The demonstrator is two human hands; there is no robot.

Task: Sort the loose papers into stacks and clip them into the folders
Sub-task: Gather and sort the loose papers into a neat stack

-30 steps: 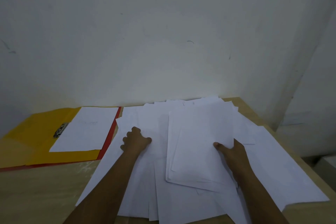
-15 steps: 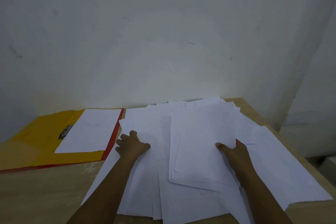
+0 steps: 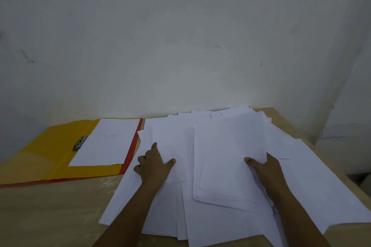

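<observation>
The left hand (image 3: 154, 166) had uncurled, fingers now spread flat on the loose white paper sheets (image 3: 170, 146), while the right hand (image 3: 265, 168) still pinched a gathered white stack (image 3: 230, 156), suggesting sorting continued.

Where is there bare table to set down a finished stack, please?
Bare table lies near the front left, bordered by the red folder's edge behind and the loose papers to the right. A thin strip shows at the far right corner. The middle and right are crowded with overlapping sheets under both hands.
</observation>
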